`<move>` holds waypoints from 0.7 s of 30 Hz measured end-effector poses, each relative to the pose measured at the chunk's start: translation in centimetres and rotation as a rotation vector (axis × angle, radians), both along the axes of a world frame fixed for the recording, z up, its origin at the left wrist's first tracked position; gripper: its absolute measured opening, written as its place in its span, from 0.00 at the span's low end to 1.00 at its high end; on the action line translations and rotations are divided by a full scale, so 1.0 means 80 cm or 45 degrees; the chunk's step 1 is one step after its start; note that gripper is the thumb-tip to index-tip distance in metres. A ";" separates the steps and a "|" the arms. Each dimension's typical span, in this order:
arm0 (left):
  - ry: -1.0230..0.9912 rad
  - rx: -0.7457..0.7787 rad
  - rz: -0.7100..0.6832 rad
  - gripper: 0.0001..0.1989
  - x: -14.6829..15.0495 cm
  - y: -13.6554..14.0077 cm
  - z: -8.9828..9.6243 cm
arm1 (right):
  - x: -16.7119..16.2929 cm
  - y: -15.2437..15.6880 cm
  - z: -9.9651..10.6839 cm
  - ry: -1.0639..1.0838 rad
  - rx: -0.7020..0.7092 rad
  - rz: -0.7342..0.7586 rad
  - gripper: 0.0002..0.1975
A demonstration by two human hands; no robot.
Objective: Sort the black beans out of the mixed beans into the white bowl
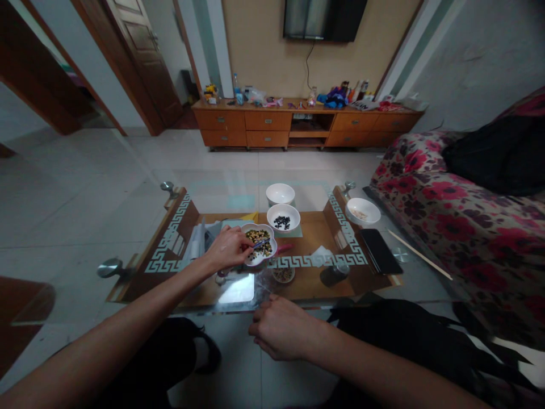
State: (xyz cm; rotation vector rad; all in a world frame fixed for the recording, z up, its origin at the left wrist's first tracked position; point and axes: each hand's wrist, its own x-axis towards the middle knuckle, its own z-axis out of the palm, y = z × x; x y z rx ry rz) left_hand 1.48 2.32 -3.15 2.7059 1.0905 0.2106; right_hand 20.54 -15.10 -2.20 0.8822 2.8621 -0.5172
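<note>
My left hand [232, 248] pinches slim, bluish metal tweezers [261, 242], their tips over a white scalloped dish [272, 255]. Mixed beans [258, 234], yellowish, green and dark, lie in that dish. Just behind it stands a white bowl [297, 224] with several black beans [281, 222] on its bottom. Farther back, another white bowl [280, 194] shows only its white inside. Curled closed, my right hand [283, 328] is at the front edge of the glass table; whatever its fingers may hold is hidden.
The glass table [306, 293] has a lower wooden shelf seen through it. At its right are a white bowl [363, 212] with pale pieces, a black phone [380, 251] and a thin wooden stick [419, 254]. A flowered sofa [426, 199] stands to the right.
</note>
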 end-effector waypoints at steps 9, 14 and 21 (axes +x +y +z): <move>0.049 0.009 -0.018 0.08 0.004 -0.001 -0.001 | 0.001 0.000 0.000 0.035 0.005 0.003 0.08; 0.041 0.006 0.001 0.09 0.004 0.004 0.001 | 0.000 0.003 0.007 -0.030 -0.033 0.009 0.07; -0.009 -0.021 -0.017 0.09 0.004 0.004 0.003 | 0.000 0.001 0.012 -0.054 -0.023 0.011 0.09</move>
